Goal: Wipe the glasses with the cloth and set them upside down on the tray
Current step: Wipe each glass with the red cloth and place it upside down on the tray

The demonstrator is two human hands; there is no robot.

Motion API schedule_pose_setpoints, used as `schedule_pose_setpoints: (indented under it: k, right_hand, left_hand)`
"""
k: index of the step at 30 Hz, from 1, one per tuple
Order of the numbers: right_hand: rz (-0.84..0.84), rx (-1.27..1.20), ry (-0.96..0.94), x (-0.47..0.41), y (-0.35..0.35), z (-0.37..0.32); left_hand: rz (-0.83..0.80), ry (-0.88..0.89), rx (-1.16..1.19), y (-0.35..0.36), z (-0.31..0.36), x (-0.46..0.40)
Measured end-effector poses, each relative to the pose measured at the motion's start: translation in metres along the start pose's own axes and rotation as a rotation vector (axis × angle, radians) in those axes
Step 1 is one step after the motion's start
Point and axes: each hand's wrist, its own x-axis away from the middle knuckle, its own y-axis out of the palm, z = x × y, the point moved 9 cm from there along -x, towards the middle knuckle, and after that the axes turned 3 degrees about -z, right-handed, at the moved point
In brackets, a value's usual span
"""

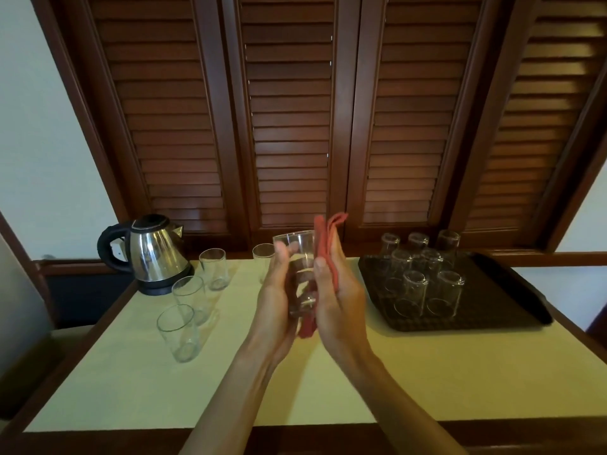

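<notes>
We see a table (295, 382) with a pale yellow top and dark wood edge. On it stand a steel kettle (154, 254) at the back left, four upright glasses (179, 333) near it, and a dark tray (492, 310) at the right.

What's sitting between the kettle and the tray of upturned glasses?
In the head view, upright glasses stand by the kettle; then the left hand holds a glass while the right hand presses the red cloth to it, before the tray.

Dark louvred shutters (289, 110), pale walls (49, 126).
</notes>
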Motion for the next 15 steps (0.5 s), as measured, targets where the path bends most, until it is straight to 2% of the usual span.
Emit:
schedule_pose_setpoints:
  k: [2,5,10,13,14,15]
  right_hand:
    - [0.003,0.079,-0.053,0.004,0.002,-0.015]
    - [-0.078,0.223,-0.195,0.036,0.027,-0.024]
    - [0.099,0.039,-0.002,-0.004,-0.006,-0.009]
    - [-0.013,0.257,-0.184,0.026,0.018,-0.018]
    - [-0.034,0.271,-0.218,0.034,0.021,-0.015]
    - [-0.025,0.218,-0.171,0.033,0.017,-0.007]
  left_hand:
    - [-0.002,-0.003,0.058,0.0,-0.001,-0.001]
    - [0.078,0.036,0.098,-0.01,0.008,-0.008]
    - [0.099,-0.032,-0.081,-0.002,-0.008,0.001]
    - [0.097,-0.028,-0.005,-0.005,0.007,-0.002]
    - [0.104,-0.019,-0.002,-0.006,0.013,-0.003]
    - [0.085,-0.006,-0.052,-0.004,0.015,-0.003]
